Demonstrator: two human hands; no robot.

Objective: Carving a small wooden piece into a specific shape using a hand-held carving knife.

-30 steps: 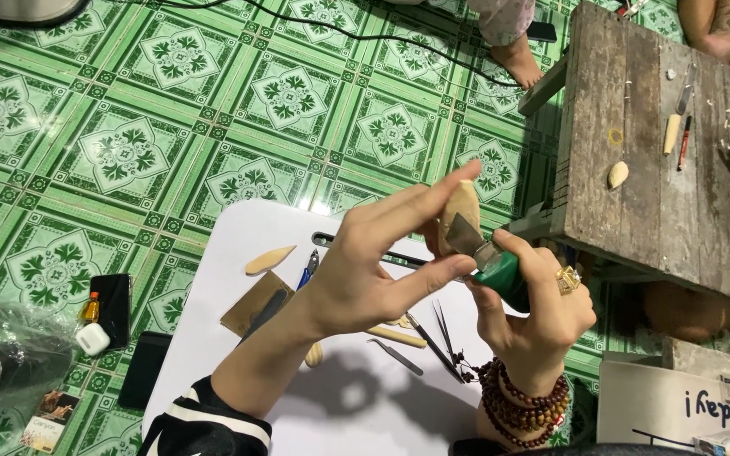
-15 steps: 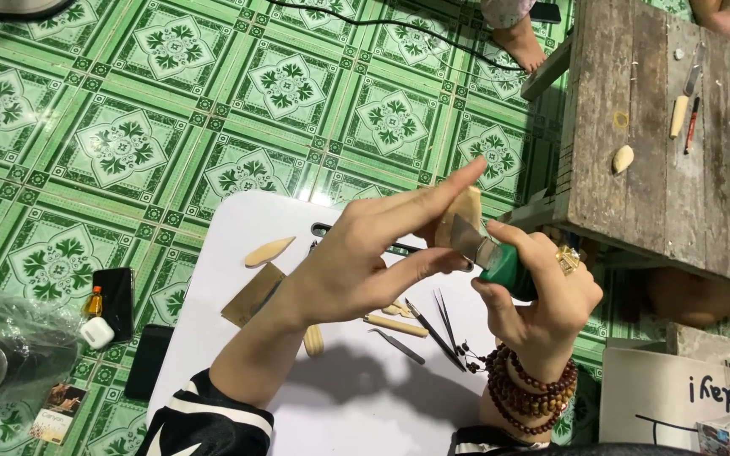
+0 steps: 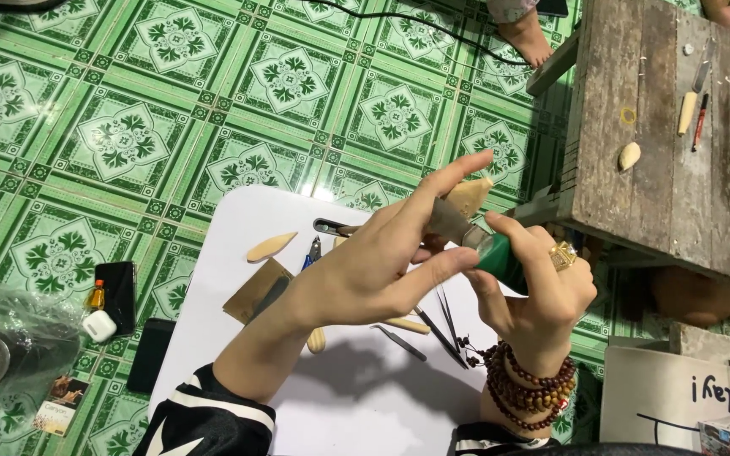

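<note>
Hands barely shifted, left hand [image 3: 373,270] pinching wooden piece [image 3: 458,207], right hand [image 3: 534,291] gripping green-handled tool [image 3: 500,253], near bench edge [image 3: 551,207].

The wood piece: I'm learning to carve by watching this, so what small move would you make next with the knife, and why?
Probably a short, shallow shaving stroke away from the fingers. The left hand pinches the pale wood piece above the white board, and the right hand grips the green-handled knife with its blade against the piece. The fingers sit close to the blade, so a small controlled cut seems safest.

A wooden bench [image 3: 635,110] blocked passage at two o'clock. Small tools [image 3: 433,325] cluttered the white board [image 3: 365,405]; its six o'clock end lay free.
</note>
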